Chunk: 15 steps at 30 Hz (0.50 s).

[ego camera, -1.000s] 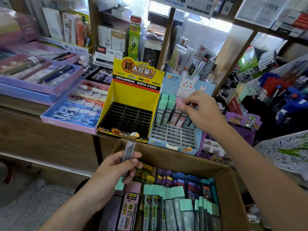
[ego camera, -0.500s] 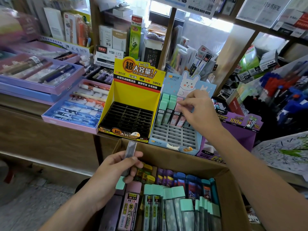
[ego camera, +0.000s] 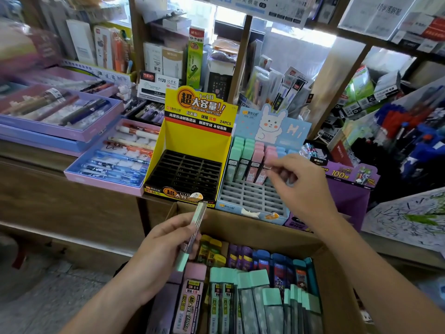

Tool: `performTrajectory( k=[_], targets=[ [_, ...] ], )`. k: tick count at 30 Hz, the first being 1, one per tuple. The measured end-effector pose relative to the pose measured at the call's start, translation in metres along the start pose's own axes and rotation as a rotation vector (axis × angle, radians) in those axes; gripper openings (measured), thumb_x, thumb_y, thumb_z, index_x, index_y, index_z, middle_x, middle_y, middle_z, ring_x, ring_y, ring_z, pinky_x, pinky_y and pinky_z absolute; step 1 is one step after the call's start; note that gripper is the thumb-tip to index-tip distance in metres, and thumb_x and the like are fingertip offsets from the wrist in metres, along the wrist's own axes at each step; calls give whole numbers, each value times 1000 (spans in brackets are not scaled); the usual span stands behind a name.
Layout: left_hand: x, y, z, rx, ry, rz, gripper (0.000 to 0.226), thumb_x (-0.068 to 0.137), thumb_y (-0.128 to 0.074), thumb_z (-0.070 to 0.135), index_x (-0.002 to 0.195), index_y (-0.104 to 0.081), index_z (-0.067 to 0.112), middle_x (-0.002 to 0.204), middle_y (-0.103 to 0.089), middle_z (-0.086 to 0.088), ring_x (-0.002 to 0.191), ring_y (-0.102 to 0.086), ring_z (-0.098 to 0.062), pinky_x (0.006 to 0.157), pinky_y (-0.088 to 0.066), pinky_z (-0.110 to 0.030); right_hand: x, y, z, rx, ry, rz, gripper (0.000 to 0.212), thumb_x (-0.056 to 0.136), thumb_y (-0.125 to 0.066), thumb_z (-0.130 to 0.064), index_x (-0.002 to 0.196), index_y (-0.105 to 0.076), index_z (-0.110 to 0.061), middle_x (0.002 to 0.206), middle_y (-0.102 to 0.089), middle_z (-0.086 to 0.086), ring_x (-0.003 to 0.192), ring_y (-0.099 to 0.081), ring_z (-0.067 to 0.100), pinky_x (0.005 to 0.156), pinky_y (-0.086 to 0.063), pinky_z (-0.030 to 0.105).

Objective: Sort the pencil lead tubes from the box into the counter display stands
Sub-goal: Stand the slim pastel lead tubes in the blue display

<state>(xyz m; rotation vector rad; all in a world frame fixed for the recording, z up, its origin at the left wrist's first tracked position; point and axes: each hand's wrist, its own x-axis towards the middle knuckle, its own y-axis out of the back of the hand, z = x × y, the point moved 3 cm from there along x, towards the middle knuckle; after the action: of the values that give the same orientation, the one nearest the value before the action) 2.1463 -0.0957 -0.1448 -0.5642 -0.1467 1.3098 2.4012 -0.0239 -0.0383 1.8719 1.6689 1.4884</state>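
The right hand (ego camera: 296, 182) has come back off the rear rows of the blue rabbit stand (ego camera: 252, 206), where half a second ago its fingertips were on the pink tubes (ego camera: 258, 162). It now hovers over the stand's bare grid, at 4 o'clock of those tubes and clear of them. Its fingers are loosely curled, with thumb and forefinger close together. I see nothing between them, though the tips are blurred. I judge that the pink tube is seated and this hand is free for the next one.

The left hand (ego camera: 166, 247) grips a mint-capped tube (ego camera: 192, 237), fingers and thumb wrapped round its lower half. Since a second ago the tube has swung up and to the right. Its cap now points to 7 o'clock and its clear end to 1 o'clock, the tip level with the front lip of the yellow stand (ego camera: 192, 141) in this view. It looks offered for a hand-over, and by colour it belongs with the mint tubes (ego camera: 240, 155) at the blue stand's 11 o'clock corner.

The hands are well apart, the left at 7 o'clock of the right. Beneath them the box (ego camera: 240, 227) holds many loose tubes (ego camera: 252, 297) on end. The yellow stand's black grid holds none. Both stands sit at the edge of the worktop (ego camera: 36, 165), and the sorting looks early.
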Motion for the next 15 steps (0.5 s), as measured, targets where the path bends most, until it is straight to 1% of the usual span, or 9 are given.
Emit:
performTrajectory(
  k=[3,5,8,10,12,13,15],
  targets=[
    [-2,0,1,19,-48,-8,34,91,-66,18,123,-72,20,81,-59,-4,63,-57,-13,46,-41,-22,-30,3,6,109,-80,-41,16,92,-73,-6,103,-79,-16,84,-68,-6,75,-60,10,67,-48,15],
    [-2,1,1,54,-59,10,35,90,-68,22,124,-72,25,81,-59,-1,61,-56,-11,42,-37,-19,-51,4,12,152,-129,-72,17,91,-75,-9,102,-80,-21,87,-72,-11,80,-66,9,69,-53,17],
    [-1,1,0,94,-66,24,37,86,-71,23,123,-73,25,79,-57,-1,60,-51,-9,43,-37,-19,-80,3,25,145,-202,-173,19,90,-75,-14,99,-79,-30,91,-73,-23,88,-69,1,75,-54,13],
    [0,2,0,157,-69,62,33,86,-72,21,119,-75,23,78,-54,-3,62,-50,-11,47,-40,-21,-98,1,39,156,-285,-257,22,91,-75,-14,99,-79,-33,92,-72,-28,89,-68,-1,77,-53,13],
    [0,4,0,251,-71,97,26,92,-69,15,115,-76,25,78,-56,-5,66,-52,-13,53,-45,-22,-113,-3,53,167,-372,-318,24,91,-76,-12,97,-77,-36,88,-73,-25,88,-68,-2,76,-55,16],
    [0,4,1,312,-78,103,26,95,-66,10,113,-76,26,77,-58,-5,67,-54,-13,56,-47,-22,-119,-5,59,166,-407,-334,25,91,-77,-12,96,-76,-36,86,-74,-22,87,-68,-3,76,-55,16],
    [0,2,6,420,-109,107,31,97,-63,3,109,-77,28,77,-64,-5,65,-57,-12,56,-49,-21,-127,-8,69,177,-453,-328,26,90,-77,-10,94,-76,-35,86,-75,-17,86,-67,-4,75,-53,15]
  ],
)
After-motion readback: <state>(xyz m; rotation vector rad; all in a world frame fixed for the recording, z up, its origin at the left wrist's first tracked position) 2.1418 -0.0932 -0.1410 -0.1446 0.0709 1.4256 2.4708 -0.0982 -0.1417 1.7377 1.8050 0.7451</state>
